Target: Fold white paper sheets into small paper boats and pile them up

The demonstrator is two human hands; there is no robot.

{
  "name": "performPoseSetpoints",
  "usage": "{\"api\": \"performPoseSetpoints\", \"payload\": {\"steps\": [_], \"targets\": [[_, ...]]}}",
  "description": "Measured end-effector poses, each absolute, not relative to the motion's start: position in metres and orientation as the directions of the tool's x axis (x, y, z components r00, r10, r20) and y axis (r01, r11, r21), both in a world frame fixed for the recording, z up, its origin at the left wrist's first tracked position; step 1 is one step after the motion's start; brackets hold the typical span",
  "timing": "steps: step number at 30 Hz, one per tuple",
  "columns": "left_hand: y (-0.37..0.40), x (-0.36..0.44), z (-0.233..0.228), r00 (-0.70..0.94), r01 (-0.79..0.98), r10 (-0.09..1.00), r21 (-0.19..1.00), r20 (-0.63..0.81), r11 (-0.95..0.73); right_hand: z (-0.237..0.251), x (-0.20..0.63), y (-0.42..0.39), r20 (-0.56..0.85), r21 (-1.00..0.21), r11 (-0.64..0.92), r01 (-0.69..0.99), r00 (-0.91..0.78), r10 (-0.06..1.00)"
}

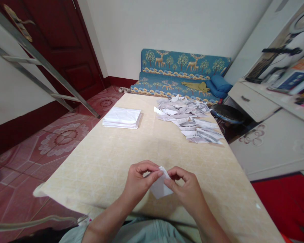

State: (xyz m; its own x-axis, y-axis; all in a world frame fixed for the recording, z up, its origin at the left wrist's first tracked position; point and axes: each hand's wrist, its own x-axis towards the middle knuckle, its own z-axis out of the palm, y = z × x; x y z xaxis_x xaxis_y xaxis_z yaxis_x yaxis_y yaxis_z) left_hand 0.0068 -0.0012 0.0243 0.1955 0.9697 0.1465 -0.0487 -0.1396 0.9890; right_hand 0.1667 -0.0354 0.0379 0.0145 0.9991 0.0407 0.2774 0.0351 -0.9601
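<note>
Where both grips meet, paper (160, 187) sits btwn.

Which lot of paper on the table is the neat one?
The flat white stack on the table's left; the pile to its right is a loose scatter of folded pieces.

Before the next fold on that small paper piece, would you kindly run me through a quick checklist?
1. Both hands on the paper piece: ok, left hand and right hand pinch its top edge.
2. Piece lifted off the table: cannot tell.
3. Flat sheet stack within reach, far left: ok, neat.
4. Pile of folded pieces far right: ok, loose, one lies near the table edge.
5. Bare tabletop ahead of the hands: ok.
</note>
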Motion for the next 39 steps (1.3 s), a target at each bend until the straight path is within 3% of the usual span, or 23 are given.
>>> {"api": "performPoseSetpoints", "payload": {"steps": [3, 8, 15, 23, 27, 32, 36, 39], "targets": [[-0.003, 0.009, 0.025, 0.208, -0.045, 0.976, 0.998, 0.061, -0.053, 0.042, 0.162, -0.035, 0.036, -0.958, 0.03, 0.287, 0.016, 0.999], [-0.003, 0.009, 0.023, 0.247, -0.173, 0.968, 0.98, -0.055, 0.1, 0.032, 0.163, -0.033, -0.096, -0.988, -0.099, 0.122, 0.03, 0.995], [-0.004, 0.003, 0.016, 0.378, -0.105, 0.905, 0.963, -0.194, 0.25, 0.017, 0.167, -0.033, -0.156, -0.988, -0.156, -0.001, 0.061, 0.986], [-0.002, 0.002, 0.015, 0.264, 0.03, 0.949, 0.985, -0.171, 0.169, 0.023, 0.162, -0.032, -0.182, -0.983, -0.18, 0.032, -0.09, 0.979], [-0.003, 0.003, 0.017, 0.277, 0.057, 0.951, 0.991, -0.134, 0.123, 0.022, 0.159, -0.033, -0.119, -0.989, -0.119, 0.087, 0.002, 0.993], [-0.005, 0.004, 0.013, 0.423, -0.015, 0.892, 0.983, -0.159, 0.182, 0.022, 0.156, -0.035, -0.012, -0.989, -0.033, 0.145, 0.144, 0.989], [-0.006, 0.005, 0.011, 0.36, -0.195, 0.896, 0.918, -0.262, 0.347, 0.02, 0.155, -0.037, -0.032, -0.995, -0.053, 0.081, 0.244, 0.969], [-0.005, 0.005, 0.011, 0.274, -0.256, 0.927, 0.91, -0.255, 0.326, 0.019, 0.155, -0.039, -0.05, -0.997, -0.062, 0.054, 0.202, 0.978]]}}
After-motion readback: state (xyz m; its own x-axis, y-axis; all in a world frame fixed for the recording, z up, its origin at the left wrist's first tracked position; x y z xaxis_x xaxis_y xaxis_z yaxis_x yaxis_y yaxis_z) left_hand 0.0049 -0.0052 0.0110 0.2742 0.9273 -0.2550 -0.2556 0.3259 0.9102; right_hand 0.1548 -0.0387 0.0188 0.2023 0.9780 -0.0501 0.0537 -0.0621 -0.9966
